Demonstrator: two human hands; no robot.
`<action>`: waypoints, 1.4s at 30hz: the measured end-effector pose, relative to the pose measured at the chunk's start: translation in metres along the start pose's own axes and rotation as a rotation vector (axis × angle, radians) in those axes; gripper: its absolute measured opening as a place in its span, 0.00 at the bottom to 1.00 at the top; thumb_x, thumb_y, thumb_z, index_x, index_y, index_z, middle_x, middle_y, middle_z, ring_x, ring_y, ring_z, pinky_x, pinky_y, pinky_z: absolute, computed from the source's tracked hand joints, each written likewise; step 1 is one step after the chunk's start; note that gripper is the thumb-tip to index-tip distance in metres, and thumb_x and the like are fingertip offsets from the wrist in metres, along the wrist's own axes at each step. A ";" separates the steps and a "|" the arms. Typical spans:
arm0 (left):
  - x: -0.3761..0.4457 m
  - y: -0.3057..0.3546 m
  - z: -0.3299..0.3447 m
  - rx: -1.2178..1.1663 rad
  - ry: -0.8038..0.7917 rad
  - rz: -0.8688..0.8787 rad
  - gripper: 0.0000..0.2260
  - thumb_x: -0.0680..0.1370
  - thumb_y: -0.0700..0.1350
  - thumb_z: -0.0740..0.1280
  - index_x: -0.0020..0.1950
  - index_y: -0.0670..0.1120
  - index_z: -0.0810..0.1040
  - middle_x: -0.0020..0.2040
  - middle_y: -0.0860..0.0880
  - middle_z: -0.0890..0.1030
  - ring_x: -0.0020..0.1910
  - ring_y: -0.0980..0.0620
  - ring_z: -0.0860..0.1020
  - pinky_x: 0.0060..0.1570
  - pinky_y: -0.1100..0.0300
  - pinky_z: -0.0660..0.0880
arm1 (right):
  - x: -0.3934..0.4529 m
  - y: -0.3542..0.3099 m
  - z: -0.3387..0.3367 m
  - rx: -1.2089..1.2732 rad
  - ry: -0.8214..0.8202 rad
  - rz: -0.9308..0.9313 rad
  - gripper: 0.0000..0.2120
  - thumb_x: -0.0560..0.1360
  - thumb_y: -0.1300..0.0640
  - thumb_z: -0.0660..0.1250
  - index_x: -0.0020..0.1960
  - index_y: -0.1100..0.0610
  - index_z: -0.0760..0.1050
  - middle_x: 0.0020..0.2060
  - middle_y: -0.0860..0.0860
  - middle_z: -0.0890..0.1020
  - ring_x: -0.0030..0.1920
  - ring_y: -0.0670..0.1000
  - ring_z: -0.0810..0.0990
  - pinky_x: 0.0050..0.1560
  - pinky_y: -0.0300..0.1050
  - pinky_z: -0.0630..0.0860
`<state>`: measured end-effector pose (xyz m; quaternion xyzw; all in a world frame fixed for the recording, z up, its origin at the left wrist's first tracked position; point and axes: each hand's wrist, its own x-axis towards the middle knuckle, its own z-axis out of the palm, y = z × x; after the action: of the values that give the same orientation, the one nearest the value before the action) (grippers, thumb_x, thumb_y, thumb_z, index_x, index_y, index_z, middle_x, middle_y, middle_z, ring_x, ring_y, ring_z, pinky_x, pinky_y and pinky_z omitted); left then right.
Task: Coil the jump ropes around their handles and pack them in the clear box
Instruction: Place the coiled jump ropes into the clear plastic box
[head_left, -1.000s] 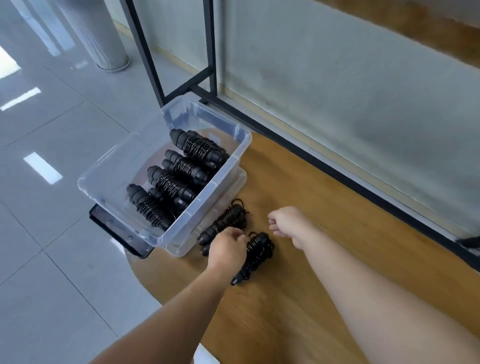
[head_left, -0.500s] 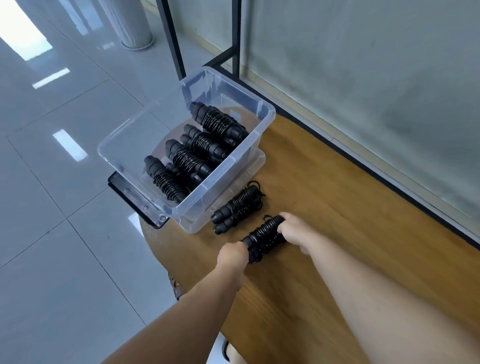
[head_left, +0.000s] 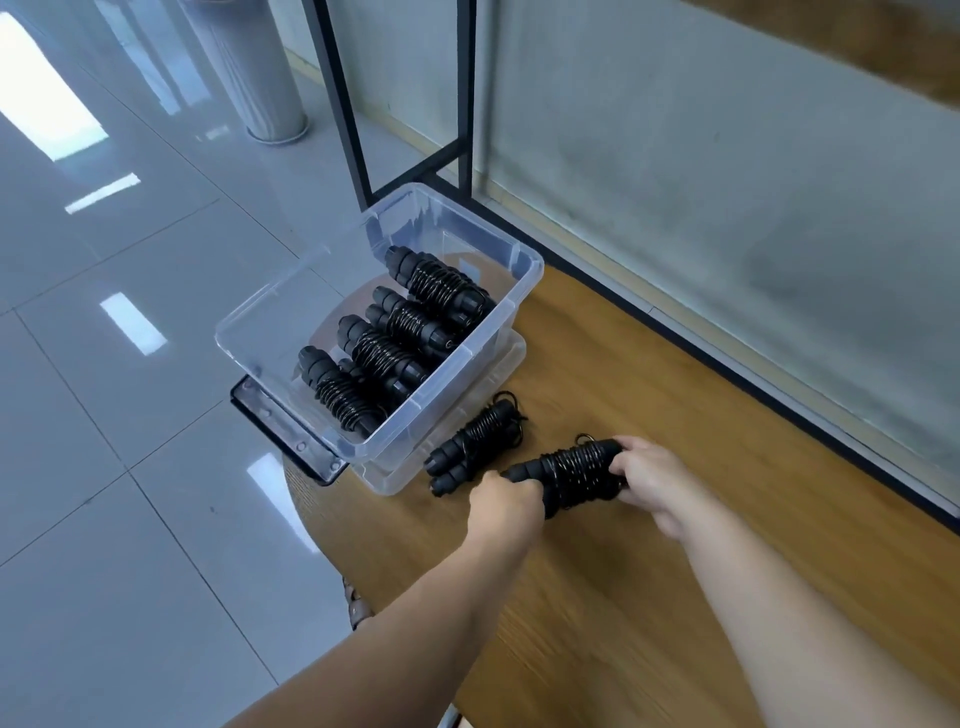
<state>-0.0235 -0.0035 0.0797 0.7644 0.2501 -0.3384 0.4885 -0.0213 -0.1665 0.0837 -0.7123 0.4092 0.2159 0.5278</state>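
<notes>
My left hand (head_left: 506, 501) curls round the near end of a coiled jump rope (head_left: 569, 475); my right hand (head_left: 652, 480) grips its far end, fingers wrapped over the handle tips. So both hold the same bundle, low over the wooden table (head_left: 675, 597), just off the surface or touching it (can't tell). I judge it light, with stiff handles at the core and springy cord around them that could slip loose, so the ends are the place to hold, keeping the wraps pinned. Its long axis runs lower-left to upper-right, a small loop poking out at the right end. A second coiled rope (head_left: 475, 444) lies just beside it, parallel, between my bundle and the clear box (head_left: 524, 270). The box sits at the table's left edge on what looks like its lid (head_left: 457, 415); four bundles (head_left: 395, 343) lie inside, side by side, long axes upper-left to lower-right. Grey tiled floor (head_left: 130, 467) beyond, black frame (head_left: 465, 104) behind.
</notes>
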 end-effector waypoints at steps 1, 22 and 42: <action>-0.004 0.005 0.001 -0.011 -0.013 0.032 0.18 0.77 0.45 0.62 0.67 0.43 0.70 0.60 0.44 0.75 0.54 0.43 0.78 0.41 0.56 0.72 | -0.008 -0.005 -0.008 0.040 0.004 -0.017 0.23 0.77 0.68 0.58 0.70 0.55 0.71 0.59 0.56 0.76 0.49 0.51 0.77 0.62 0.52 0.76; 0.047 0.169 -0.208 0.394 0.205 0.453 0.16 0.74 0.34 0.55 0.58 0.42 0.76 0.50 0.42 0.78 0.44 0.45 0.74 0.41 0.58 0.70 | -0.055 -0.180 0.098 0.223 -0.079 -0.246 0.25 0.70 0.59 0.68 0.67 0.53 0.70 0.59 0.53 0.76 0.59 0.54 0.76 0.66 0.58 0.73; 0.128 0.169 -0.224 0.929 0.034 0.479 0.15 0.80 0.38 0.57 0.66 0.38 0.69 0.64 0.39 0.72 0.63 0.41 0.72 0.61 0.54 0.69 | -0.032 -0.203 0.179 0.050 -0.024 0.114 0.15 0.76 0.61 0.63 0.61 0.63 0.67 0.62 0.60 0.75 0.63 0.60 0.74 0.65 0.53 0.70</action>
<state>0.2412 0.1407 0.1455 0.9416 -0.1003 -0.2802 0.1576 0.1475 0.0328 0.1616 -0.6718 0.4481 0.2437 0.5371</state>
